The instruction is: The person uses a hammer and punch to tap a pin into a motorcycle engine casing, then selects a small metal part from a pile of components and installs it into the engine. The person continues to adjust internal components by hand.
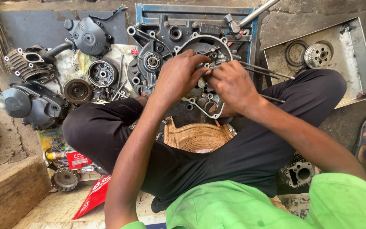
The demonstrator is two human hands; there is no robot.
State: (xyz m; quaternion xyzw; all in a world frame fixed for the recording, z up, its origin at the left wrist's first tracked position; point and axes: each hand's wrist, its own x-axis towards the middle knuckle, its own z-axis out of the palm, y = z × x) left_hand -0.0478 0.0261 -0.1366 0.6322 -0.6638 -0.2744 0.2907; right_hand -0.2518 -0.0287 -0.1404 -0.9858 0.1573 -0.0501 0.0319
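The engine crankcase (183,55) lies flat on the floor just beyond the person's crossed legs, its round opening upward; the left hand (178,76) rests over its middle, fingers (200,72) curled down and narrow against the casing; the right hand (233,82) meets it from the other side, fingers pinched close on something too small to make out at the rim; both sets of fingertips touch the case where the hands join; a metal tray (361,63) with a clutch hub (317,55) sits well apart, and a finned cylinder (30,63) lies near dark engine covers (30,104).
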